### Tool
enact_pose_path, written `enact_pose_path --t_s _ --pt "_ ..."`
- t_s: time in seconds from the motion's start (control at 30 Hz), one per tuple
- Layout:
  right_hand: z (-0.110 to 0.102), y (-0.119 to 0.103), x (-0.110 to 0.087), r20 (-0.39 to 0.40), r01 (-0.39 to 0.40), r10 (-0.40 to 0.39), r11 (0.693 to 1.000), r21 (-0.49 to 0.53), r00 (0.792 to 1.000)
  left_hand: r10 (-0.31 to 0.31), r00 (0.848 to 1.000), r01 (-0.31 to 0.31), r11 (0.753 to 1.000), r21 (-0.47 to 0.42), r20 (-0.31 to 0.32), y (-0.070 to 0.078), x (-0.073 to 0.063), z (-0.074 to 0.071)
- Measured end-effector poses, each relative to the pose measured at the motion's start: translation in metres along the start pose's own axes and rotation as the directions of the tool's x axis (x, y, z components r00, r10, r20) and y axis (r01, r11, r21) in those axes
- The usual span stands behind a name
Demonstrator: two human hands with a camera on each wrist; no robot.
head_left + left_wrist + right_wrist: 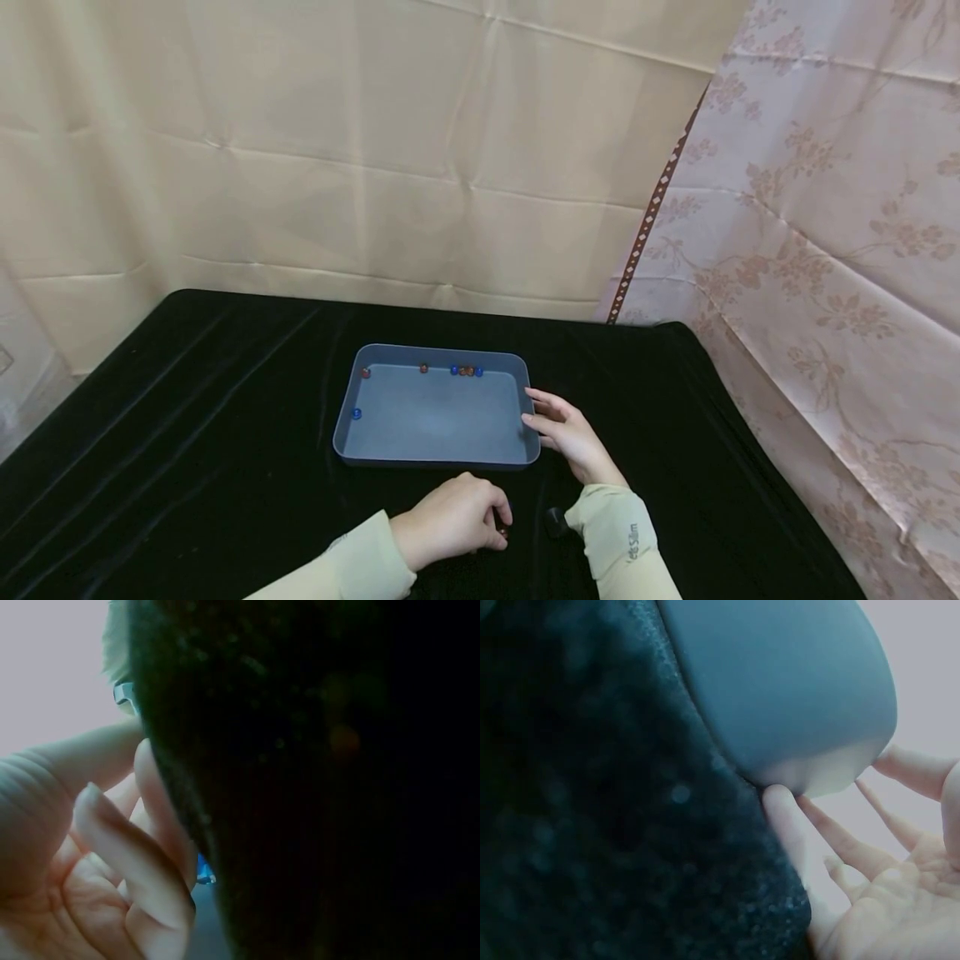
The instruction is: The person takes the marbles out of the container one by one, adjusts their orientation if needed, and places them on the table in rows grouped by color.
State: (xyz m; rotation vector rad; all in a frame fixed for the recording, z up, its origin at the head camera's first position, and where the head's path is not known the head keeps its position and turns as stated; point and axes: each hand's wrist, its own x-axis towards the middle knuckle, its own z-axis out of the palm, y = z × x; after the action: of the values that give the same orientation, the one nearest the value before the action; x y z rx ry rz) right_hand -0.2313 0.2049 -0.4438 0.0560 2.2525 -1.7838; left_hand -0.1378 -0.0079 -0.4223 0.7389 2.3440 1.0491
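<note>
In front of the tray, close over the black cloth, my left hand point(457, 518) has its fingers curled and pinches a small reddish-brown marble point(503, 532) between thumb and forefinger. A bit of blue shows past its fingers, and a shiny blue piece point(204, 871) appears behind them in the left wrist view; the rest is hidden. My right hand point(567, 433) touches the right wall of a shallow blue-grey tray point(435, 461) with extended fingers, its fingertips at the corner point(802, 769) in the right wrist view. Several blue marbles point(356, 413) and brown marbles point(423, 367) lie inside the tray.
Black velvety cloth point(225, 467) covers the table. A small black object point(555, 522) is beside the right cuff. Behind the table hangs a cream curtain point(337, 167), with a floral pink curtain point(825, 208) on the right.
</note>
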Motion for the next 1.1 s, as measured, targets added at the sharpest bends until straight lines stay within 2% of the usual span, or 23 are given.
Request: enact_pose_path --t_s 0.17,0.33,0.4,0.7,0.83,0.93,1.1 --pt "0.001 0.0 0.0 0.001 0.002 -0.002 1.0 0.005 1.0 0.006 1.0 -0.006 1.0 0.013 -0.011 0.001 -0.002 -0.002" --pt "0.001 0.0 0.0 0.005 0.0 0.0 1.0 0.009 1.0 0.013 1.0 -0.014 0.999 -0.044 -0.026 0.002 -0.007 -0.01" --pt "0.0 0.0 0.0 0.007 -0.001 0.001 1.0 0.009 1.0 0.021 0.999 -0.024 0.998 -0.062 -0.041 0.003 -0.008 -0.015" --pt "-0.001 -0.001 -0.002 0.008 -0.005 0.005 1.0 0.01 1.0 0.068 0.987 -0.074 0.997 -0.035 -0.146 0.008 -0.012 -0.039" --pt "0.0 -0.001 -0.002 0.004 -0.01 0.009 1.0 0.013 1.0 0.092 0.976 -0.088 0.996 0.029 -0.196 0.01 -0.011 -0.049" --pt "0.0 0.0 -0.002 0.005 -0.007 0.007 1.0 0.016 1.0 0.108 0.968 -0.082 0.989 0.125 -0.226 0.009 -0.01 -0.055" --pt "0.001 0.001 0.0 0.006 -0.007 0.007 1.0 0.014 1.0 0.096 0.971 -0.034 0.962 0.271 -0.221 0.002 -0.011 -0.061"
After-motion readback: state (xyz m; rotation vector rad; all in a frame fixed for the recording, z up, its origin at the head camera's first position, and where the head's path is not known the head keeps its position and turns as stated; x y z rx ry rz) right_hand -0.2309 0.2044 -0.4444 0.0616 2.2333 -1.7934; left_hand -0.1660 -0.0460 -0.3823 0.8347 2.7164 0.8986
